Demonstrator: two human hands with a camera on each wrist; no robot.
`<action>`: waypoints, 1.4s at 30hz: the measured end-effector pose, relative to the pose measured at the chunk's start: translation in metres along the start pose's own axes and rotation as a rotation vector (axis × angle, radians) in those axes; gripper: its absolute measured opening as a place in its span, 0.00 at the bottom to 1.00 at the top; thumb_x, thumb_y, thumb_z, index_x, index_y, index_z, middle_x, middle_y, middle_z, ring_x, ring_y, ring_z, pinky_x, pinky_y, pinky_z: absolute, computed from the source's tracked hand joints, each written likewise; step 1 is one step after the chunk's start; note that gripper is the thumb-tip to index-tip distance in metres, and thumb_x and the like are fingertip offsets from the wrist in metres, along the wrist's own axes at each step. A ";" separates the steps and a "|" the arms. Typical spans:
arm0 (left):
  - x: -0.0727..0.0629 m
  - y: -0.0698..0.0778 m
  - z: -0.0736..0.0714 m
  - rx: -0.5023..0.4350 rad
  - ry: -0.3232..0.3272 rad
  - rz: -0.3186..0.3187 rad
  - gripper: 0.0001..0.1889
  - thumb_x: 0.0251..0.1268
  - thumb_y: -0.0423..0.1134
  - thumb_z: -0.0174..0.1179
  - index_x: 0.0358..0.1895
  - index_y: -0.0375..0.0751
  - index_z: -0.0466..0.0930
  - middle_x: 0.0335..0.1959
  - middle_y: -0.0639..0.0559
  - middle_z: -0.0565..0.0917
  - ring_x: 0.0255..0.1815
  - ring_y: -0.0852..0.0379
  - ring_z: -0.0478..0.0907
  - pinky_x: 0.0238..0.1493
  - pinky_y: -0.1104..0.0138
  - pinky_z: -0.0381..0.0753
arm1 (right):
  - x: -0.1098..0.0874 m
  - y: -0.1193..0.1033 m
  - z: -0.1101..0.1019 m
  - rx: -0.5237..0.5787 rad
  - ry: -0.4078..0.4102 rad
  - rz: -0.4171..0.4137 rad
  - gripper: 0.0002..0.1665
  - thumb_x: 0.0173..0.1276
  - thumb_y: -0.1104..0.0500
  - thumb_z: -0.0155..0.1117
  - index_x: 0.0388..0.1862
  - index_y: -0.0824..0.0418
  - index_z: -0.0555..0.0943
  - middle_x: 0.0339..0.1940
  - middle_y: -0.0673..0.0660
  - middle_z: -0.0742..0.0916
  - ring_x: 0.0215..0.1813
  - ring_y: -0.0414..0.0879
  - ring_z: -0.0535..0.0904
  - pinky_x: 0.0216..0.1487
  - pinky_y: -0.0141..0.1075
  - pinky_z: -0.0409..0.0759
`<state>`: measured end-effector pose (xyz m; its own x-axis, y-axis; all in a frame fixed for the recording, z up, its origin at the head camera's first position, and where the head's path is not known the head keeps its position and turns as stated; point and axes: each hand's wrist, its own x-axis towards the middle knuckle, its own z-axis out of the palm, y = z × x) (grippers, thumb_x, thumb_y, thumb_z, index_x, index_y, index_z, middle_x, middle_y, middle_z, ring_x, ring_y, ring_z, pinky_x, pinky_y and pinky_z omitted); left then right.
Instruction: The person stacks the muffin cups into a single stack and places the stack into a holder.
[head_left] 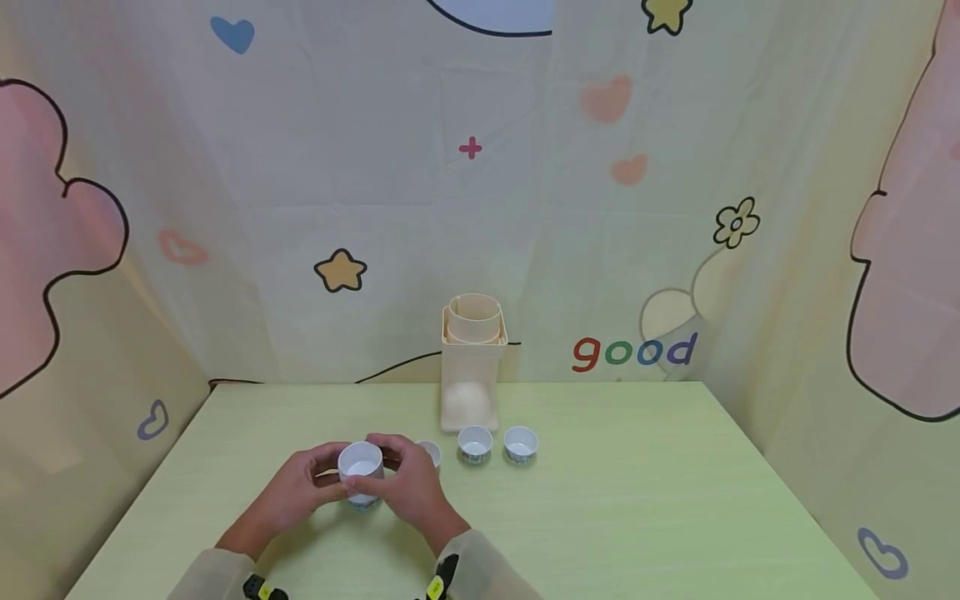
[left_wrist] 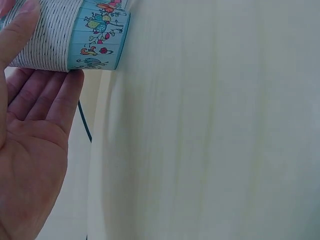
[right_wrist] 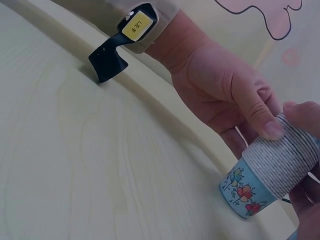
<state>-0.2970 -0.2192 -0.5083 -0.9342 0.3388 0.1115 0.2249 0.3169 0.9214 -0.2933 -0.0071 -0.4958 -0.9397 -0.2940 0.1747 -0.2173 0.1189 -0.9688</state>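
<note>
In the head view, a stack of paper cups (head_left: 362,468) is held between both hands over the left part of the table. My left hand (head_left: 294,483) grips the stack from the left, and my right hand (head_left: 411,483) grips it from the right. The nested white rims of the paper cups (left_wrist: 52,37) show up close in the left wrist view, with a light blue patterned cup body at the end. In the right wrist view the stack is tilted, the left thumb lying on its rims. Part of a small cup (head_left: 431,454) shows behind the right hand.
Two more small cups (head_left: 476,444) (head_left: 521,444) stand side by side on the green-tinted table (head_left: 637,500). Behind them, at the table's back, rises a cream-coloured stand (head_left: 470,375) with a round tube (head_left: 476,317) at its top. A printed curtain (head_left: 405,167) hangs behind the table.
</note>
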 end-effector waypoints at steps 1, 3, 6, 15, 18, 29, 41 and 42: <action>0.000 0.000 0.000 0.003 -0.001 0.003 0.34 0.62 0.44 0.74 0.69 0.33 0.73 0.65 0.34 0.79 0.66 0.37 0.79 0.60 0.66 0.85 | 0.000 0.001 0.000 -0.001 -0.001 0.002 0.35 0.58 0.55 0.82 0.64 0.57 0.81 0.59 0.53 0.88 0.61 0.46 0.83 0.67 0.45 0.82; 0.000 0.001 0.000 0.012 -0.004 0.011 0.35 0.63 0.45 0.73 0.69 0.32 0.72 0.65 0.33 0.79 0.66 0.37 0.79 0.60 0.66 0.85 | 0.000 0.002 0.000 -0.003 -0.003 0.006 0.35 0.58 0.54 0.82 0.65 0.56 0.81 0.58 0.52 0.88 0.61 0.45 0.83 0.66 0.44 0.83; 0.000 0.001 0.001 0.013 0.000 0.006 0.35 0.63 0.45 0.73 0.69 0.33 0.73 0.65 0.34 0.79 0.65 0.38 0.79 0.60 0.65 0.85 | 0.001 0.004 0.000 -0.003 -0.008 0.008 0.35 0.59 0.53 0.82 0.65 0.55 0.81 0.58 0.51 0.88 0.60 0.44 0.84 0.66 0.42 0.83; -0.001 0.000 0.001 0.012 0.010 -0.006 0.35 0.60 0.42 0.75 0.68 0.34 0.73 0.65 0.35 0.80 0.64 0.42 0.81 0.59 0.66 0.86 | 0.001 0.003 -0.001 -0.045 -0.019 -0.032 0.32 0.62 0.52 0.79 0.64 0.59 0.81 0.58 0.53 0.87 0.60 0.44 0.84 0.64 0.35 0.83; -0.001 0.000 0.001 -0.003 0.007 -0.006 0.35 0.60 0.42 0.75 0.68 0.34 0.73 0.65 0.34 0.79 0.65 0.39 0.80 0.59 0.66 0.86 | 0.001 0.003 -0.002 -0.060 -0.025 -0.043 0.32 0.62 0.52 0.79 0.64 0.59 0.81 0.58 0.53 0.87 0.59 0.44 0.85 0.63 0.35 0.84; -0.001 -0.002 0.000 -0.006 0.002 0.008 0.36 0.59 0.43 0.75 0.69 0.33 0.73 0.65 0.34 0.79 0.65 0.37 0.79 0.59 0.65 0.86 | -0.001 -0.003 -0.002 -0.109 -0.029 -0.028 0.34 0.62 0.52 0.79 0.65 0.61 0.81 0.59 0.53 0.86 0.59 0.46 0.85 0.61 0.39 0.85; -0.001 0.000 0.002 -0.011 0.007 -0.008 0.36 0.59 0.43 0.75 0.69 0.34 0.73 0.65 0.34 0.79 0.65 0.40 0.80 0.59 0.66 0.86 | -0.004 0.003 -0.007 -0.076 0.004 -0.042 0.35 0.61 0.52 0.80 0.64 0.64 0.81 0.60 0.56 0.88 0.61 0.48 0.85 0.64 0.39 0.84; -0.001 0.000 0.002 -0.016 0.011 -0.016 0.36 0.59 0.43 0.76 0.69 0.34 0.73 0.65 0.34 0.79 0.65 0.39 0.80 0.59 0.66 0.86 | -0.005 0.004 -0.009 -0.075 0.006 -0.045 0.34 0.61 0.53 0.80 0.64 0.65 0.81 0.59 0.56 0.88 0.61 0.49 0.85 0.64 0.37 0.84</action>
<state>-0.2957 -0.2179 -0.5092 -0.9407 0.3239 0.1004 0.2051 0.3077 0.9291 -0.2919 0.0035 -0.4990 -0.9299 -0.2952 0.2193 -0.2787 0.1767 -0.9440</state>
